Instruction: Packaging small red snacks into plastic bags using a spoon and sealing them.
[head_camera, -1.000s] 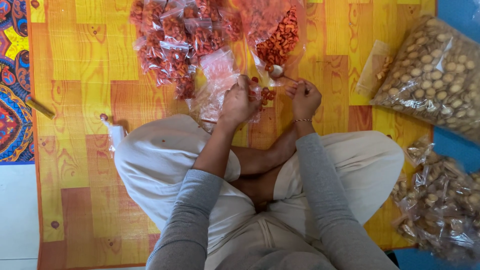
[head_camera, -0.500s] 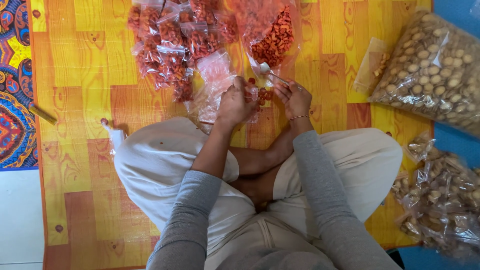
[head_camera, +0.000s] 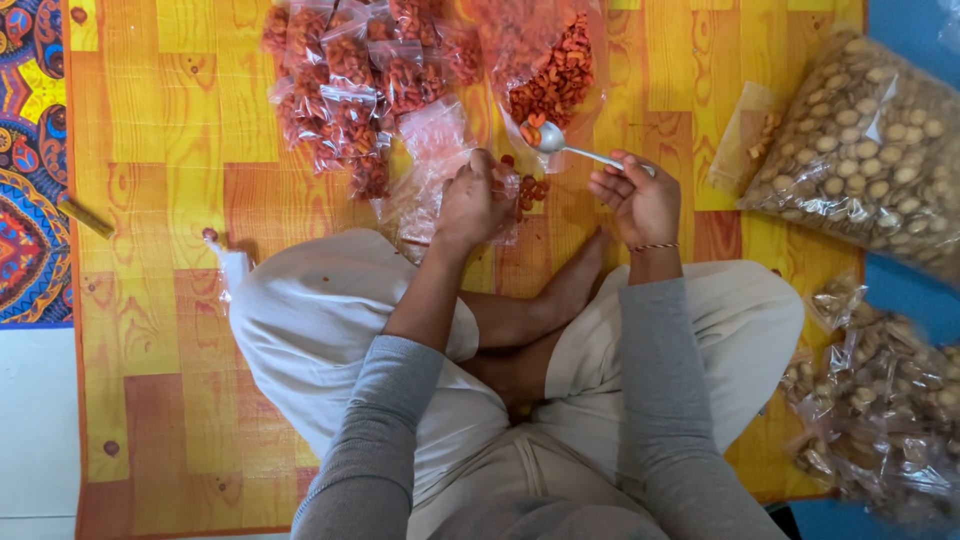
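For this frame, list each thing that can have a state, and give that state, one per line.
Right hand: holds the metal spoon by its handle.
Metal spoon: bowl at the mouth of the big bag.
Big clear bag of red-orange snacks: open, lying on the mat.
Left hand: grips a small clear pouch.
Small clear pouch: a few red pieces inside.
Small filled red packets: piled together.

Orange wood-pattern floor mat (head_camera: 180, 200) beside a patterned rug (head_camera: 30, 200).
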